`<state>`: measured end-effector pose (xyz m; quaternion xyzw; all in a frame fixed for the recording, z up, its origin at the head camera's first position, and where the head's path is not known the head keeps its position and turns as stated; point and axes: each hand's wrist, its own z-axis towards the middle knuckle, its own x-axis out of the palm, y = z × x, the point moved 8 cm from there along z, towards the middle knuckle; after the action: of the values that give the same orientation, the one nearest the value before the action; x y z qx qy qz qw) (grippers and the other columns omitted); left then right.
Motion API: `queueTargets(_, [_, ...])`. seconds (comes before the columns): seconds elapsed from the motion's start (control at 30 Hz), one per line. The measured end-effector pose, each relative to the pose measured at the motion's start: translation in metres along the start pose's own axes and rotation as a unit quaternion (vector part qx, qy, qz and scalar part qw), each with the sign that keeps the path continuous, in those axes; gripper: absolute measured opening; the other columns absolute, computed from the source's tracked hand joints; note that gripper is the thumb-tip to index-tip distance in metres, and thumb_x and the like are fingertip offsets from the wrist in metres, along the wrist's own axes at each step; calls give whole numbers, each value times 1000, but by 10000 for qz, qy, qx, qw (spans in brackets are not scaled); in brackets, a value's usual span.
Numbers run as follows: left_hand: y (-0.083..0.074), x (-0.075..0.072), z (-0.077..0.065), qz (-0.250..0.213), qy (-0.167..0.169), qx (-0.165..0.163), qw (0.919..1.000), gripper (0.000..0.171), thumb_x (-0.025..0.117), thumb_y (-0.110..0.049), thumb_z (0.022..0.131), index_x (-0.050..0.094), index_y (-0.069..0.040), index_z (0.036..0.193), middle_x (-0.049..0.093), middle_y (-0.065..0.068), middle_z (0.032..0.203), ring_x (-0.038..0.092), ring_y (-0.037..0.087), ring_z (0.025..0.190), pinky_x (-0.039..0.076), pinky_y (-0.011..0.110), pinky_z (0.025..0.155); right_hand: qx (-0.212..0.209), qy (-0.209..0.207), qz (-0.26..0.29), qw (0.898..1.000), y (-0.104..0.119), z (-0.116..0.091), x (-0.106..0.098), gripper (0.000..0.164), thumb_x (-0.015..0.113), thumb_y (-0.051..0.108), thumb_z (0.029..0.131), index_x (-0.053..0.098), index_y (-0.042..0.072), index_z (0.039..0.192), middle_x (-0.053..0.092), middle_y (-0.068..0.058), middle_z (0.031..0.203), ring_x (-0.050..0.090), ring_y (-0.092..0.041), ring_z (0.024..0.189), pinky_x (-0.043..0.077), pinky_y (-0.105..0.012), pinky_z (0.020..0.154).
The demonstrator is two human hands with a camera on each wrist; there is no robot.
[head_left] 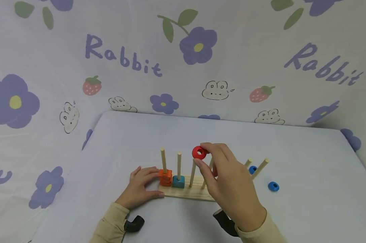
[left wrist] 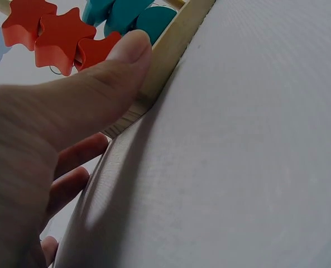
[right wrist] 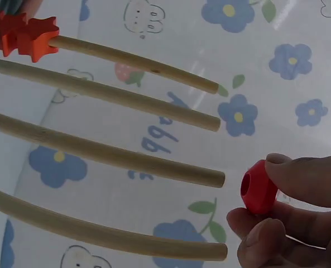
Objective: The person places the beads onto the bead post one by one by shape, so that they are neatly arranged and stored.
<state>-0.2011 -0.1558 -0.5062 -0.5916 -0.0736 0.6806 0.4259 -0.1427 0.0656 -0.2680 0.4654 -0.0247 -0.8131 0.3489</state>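
Observation:
A wooden peg board (head_left: 183, 193) with several upright pegs lies on the table. Orange-red star pieces (head_left: 165, 178) are stacked on its leftmost peg, and teal pieces (head_left: 178, 182) sit on the one beside it. My left hand (head_left: 141, 186) grips the board's left end, thumb along the front edge and fingers behind by the stars. Between thumb and fingers, my right hand (head_left: 231, 182) pinches a red bead (right wrist: 259, 188) with a hole through it. The bead is just off the tip of the third peg (right wrist: 106, 149), its hole facing that tip in the right wrist view.
Two blue beads, one a loose blue bead (head_left: 273, 186) at the right and another blue bead (head_left: 253, 169) behind the right-hand pegs, are on the white table (head_left: 316, 202). A patterned cloth (head_left: 183, 74) hangs behind. My right hand hides part of the board.

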Motion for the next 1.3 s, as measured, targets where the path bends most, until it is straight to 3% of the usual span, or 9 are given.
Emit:
queueTargets(0.33, [-4,-1,2,-24,55,-12,10000,66,82,-49,67,64,-22,124,57,-1,132,45,21,130,10,57,112,38,120,-469,9988,-3,-1,16,38,73,24,86,61,4,116,67,-8,102,36,-4,44,30,-11,40])
queueTargets(0.53, [-1,-1,2,-37,94,-78,9999,66,82,-51,68,63,-23,125,57,-3,133,45,20,130,10,57,112,143,53,-584,9982,-3,-4,22,39,75,22,84,59,-1,112,70,-11,97,41,-5,43,28,-10,39])
queueTargets(0.7, [0,-1,2,-14,96,-85,9999,66,81,-51,68,63,-24,125,56,-3,133,44,20,131,10,57,112,-274,-242,-921,9951,3,-9,26,32,77,17,82,61,-1,102,71,-10,89,26,-2,39,18,-10,37])
queueTargets(0.83, [-1,-1,2,-24,70,-79,9999,66,81,-51,68,63,-24,124,57,-3,133,45,21,131,11,57,112,-544,-434,-1051,9920,5,-16,34,28,78,14,80,60,0,97,71,-9,85,26,-2,37,15,-9,36])
queueTargets(1.13, [1,0,2,-99,103,-134,9998,65,82,-52,67,63,-25,124,56,-5,133,44,20,131,10,56,113,-427,-18,-1179,9921,-14,-33,65,24,78,20,81,60,7,88,68,0,69,33,-1,37,17,-11,35])
queueTargets(1.3, [1,0,2,-98,82,-153,9998,65,83,-49,67,64,-24,124,57,-2,133,45,21,130,10,56,113,-335,271,-1202,9918,-27,-43,86,25,80,24,78,59,11,78,49,7,48,24,1,37,14,-14,36])
